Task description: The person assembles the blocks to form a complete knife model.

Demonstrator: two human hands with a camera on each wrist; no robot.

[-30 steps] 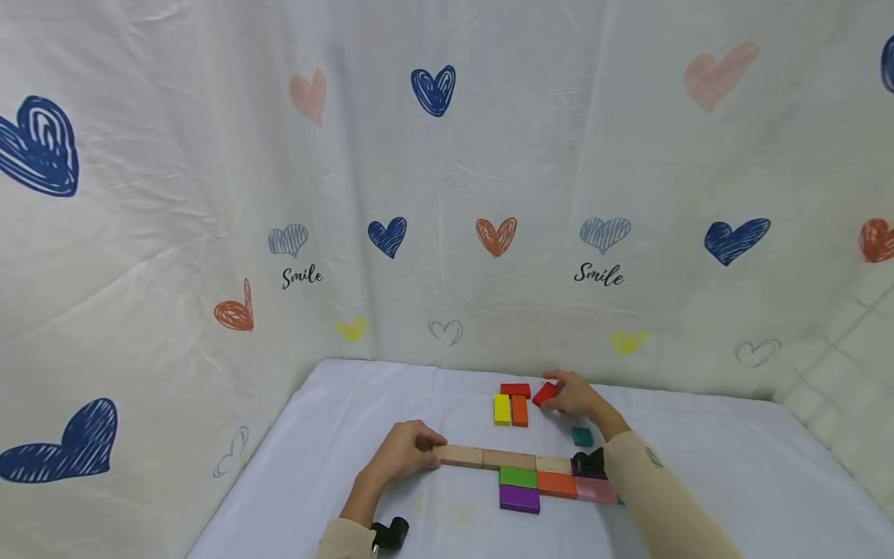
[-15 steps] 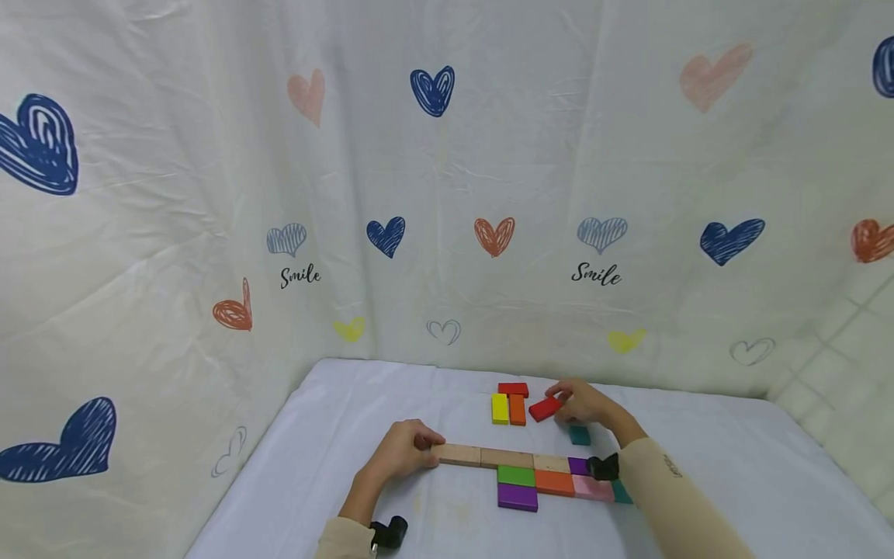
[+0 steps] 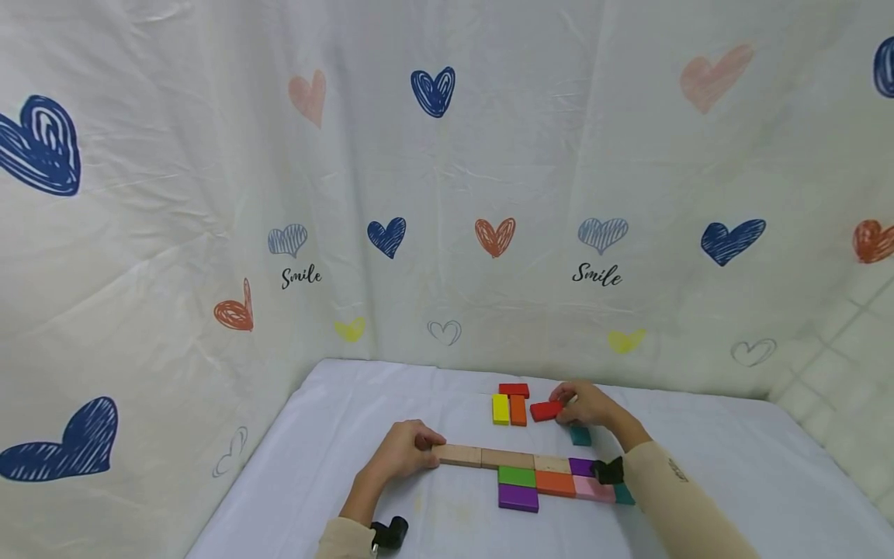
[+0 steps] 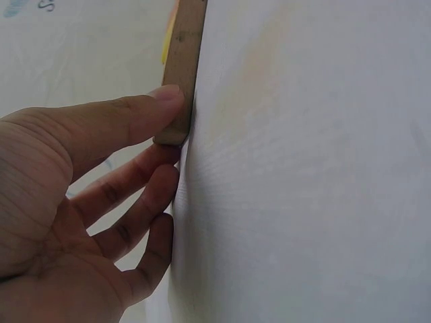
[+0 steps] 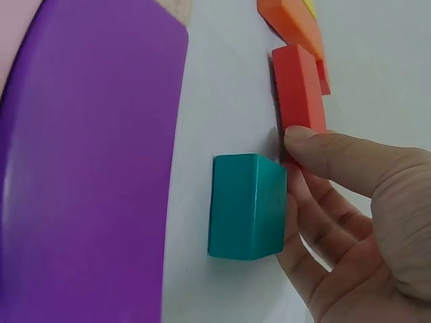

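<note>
My left hand [image 3: 401,450] pinches the left end of a plain wooden block [image 3: 457,455], which begins a row on the white cloth. In the left wrist view the thumb presses one face of that block [image 4: 182,67] and the other fingers lie curled below its end. At the back, my right hand [image 3: 587,405] holds a red block [image 3: 543,411] between thumb and fingers. The right wrist view has a teal block [image 5: 248,207] close beside those fingers. Left of the held red block lie an orange block [image 3: 518,410], a yellow block [image 3: 500,409] and another red block [image 3: 514,390].
Two more plain blocks and a purple block [image 3: 581,466] continue the row, partly behind the right wrist camera. Against its near side sit green [image 3: 517,477], orange [image 3: 556,484], pink [image 3: 594,489] and teal [image 3: 624,494] blocks, plus a purple block [image 3: 518,498]. A heart-patterned curtain [image 3: 447,194] hangs behind.
The red block in my right hand has turned from a diagonal slant to nearly level. That hand has shifted slightly right and nearer. My left hand stays on the wooden block.
</note>
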